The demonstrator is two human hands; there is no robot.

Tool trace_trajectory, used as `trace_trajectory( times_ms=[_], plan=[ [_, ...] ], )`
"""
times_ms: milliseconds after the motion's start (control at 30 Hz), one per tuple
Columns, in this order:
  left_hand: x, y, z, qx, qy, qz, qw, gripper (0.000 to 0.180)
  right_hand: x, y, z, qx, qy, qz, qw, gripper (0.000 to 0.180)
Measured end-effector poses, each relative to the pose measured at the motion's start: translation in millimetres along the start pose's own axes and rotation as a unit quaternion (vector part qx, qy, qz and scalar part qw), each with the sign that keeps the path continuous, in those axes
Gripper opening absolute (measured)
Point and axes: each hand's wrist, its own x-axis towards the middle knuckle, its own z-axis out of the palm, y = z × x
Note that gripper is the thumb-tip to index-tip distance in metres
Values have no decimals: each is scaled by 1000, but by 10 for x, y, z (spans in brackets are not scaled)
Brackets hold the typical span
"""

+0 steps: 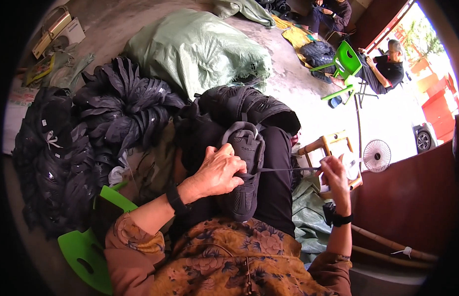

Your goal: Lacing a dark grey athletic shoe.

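A black shoe [248,143] lies across my lap, its toe toward my body and its collar pointing away. My left hand [219,171] is closed over its left side, with the fingers curled at the lacing. From there a dark grey flat shoelace [288,169] runs taut to the right. My right hand [334,173] pinches the far end of that lace, out beyond my right thigh. Several black shoe uppers [244,104] rest bundled over my knees, just past the shoe.
Heaps of black shoe uppers [123,101] lie on the floor at my left, beside a large pale green woven sack [195,47]. A bamboo stool [330,148] and a white fan [376,155] stand to the right. Two other people sit at the far right, near a green chair [347,61].
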Motion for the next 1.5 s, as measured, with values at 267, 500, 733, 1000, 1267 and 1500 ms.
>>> trace_trajectory(
  times_ms=[267,500,733,1000,1267,1500],
  plan=[
    [-60,-103,-177,-71,-94,13,993,22,10,158,704,23,-38,-67,997,9],
    [21,187,162,34,66,-42,996,17,2,5,1113,-50,-154,-119,980,8],
    [142,245,261,-8,82,-43,996,24,-63,-175,1056,161,-226,25,961,13],
    [70,156,208,11,138,12,990,23,-60,-127,968,186,-252,58,948,16],
    [47,158,82,45,96,36,994,26,-128,-389,848,359,-82,-61,928,14],
    [31,56,-268,166,59,40,984,12,-47,8,612,49,56,-64,995,13]
  ],
)
